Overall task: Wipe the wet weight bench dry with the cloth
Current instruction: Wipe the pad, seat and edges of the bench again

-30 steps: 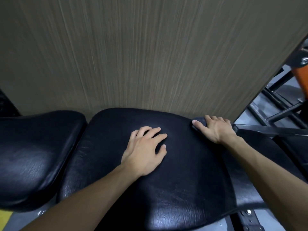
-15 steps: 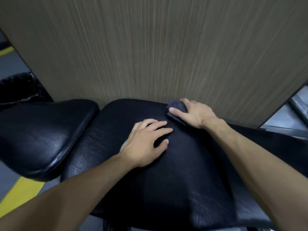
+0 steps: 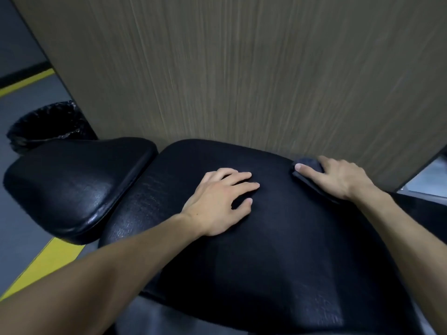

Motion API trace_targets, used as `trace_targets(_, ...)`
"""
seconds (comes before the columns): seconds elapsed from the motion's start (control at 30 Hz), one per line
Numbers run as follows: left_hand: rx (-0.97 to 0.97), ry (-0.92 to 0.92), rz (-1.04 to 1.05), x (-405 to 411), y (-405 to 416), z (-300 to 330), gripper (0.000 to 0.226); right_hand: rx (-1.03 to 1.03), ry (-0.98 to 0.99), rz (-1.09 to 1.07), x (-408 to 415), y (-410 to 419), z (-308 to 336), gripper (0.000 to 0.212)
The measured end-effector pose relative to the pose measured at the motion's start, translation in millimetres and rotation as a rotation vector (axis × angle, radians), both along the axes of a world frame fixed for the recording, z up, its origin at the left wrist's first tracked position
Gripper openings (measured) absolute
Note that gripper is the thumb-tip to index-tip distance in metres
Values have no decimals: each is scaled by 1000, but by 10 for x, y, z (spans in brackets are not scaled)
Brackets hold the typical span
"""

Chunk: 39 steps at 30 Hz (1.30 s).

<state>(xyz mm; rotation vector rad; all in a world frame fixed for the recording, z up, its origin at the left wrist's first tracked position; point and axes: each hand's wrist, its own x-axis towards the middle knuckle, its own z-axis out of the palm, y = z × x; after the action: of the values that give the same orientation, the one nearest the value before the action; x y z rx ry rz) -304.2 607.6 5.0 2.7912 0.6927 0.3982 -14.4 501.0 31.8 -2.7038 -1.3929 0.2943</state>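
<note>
The black padded weight bench (image 3: 278,250) fills the lower middle, with a second black pad (image 3: 72,184) to its left across a narrow gap. My left hand (image 3: 220,199) lies flat on the main pad, fingers spread, holding nothing. My right hand (image 3: 338,177) presses a dark folded cloth (image 3: 307,165) onto the pad's far right edge, close to the wall. Most of the cloth is hidden under the hand.
A wood-grain wall panel (image 3: 242,68) rises directly behind the bench. A bin lined with a black bag (image 3: 46,124) stands at the left behind the smaller pad. Grey floor with a yellow stripe (image 3: 46,262) shows at the lower left.
My right hand slid the cloth left along the far edge, then back to the right edge. My left hand stayed planted on the pad. The camera view turned to the left.
</note>
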Motion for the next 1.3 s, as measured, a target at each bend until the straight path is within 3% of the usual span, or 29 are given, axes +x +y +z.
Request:
trace_targets(0.23,-26,-36,-77,-20,90,-14,46,-63,100,-70,-604,1048,139,80)
trace_targets(0.4,-82,249,-328,-124,381,229,49,-76,75,89,-1401,1955,144,79)
trace_targets(0.5,-71,173,-428,-449,684,327,38,-60,89,120,-1408,1961,136,81)
trace_targets(0.63,53,-29,-243,-1120,1284,350,36,-81,120,39,-1020,1554,213,103)
trace_targets(0.77,134,-57,-66,-1745,1872,270,34,-84,170,-88,-816,1374,240,89)
trace_targets(0.9,170,-69,13,-2138,2249,117,33,-144,129,-141,-1137,1790,223,89)
trace_targets(1.13,114,-117,56,-2230,2542,44,30,-162,12,221,-2473,2973,142,83)
trace_targets(1.23,102,-75,51,-2218,2627,42,30,-141,-55,342,-2685,2978,125,54)
trace_targets(1.3,91,-53,47,-2207,2648,28,28,-105,-93,401,-2654,2877,119,48)
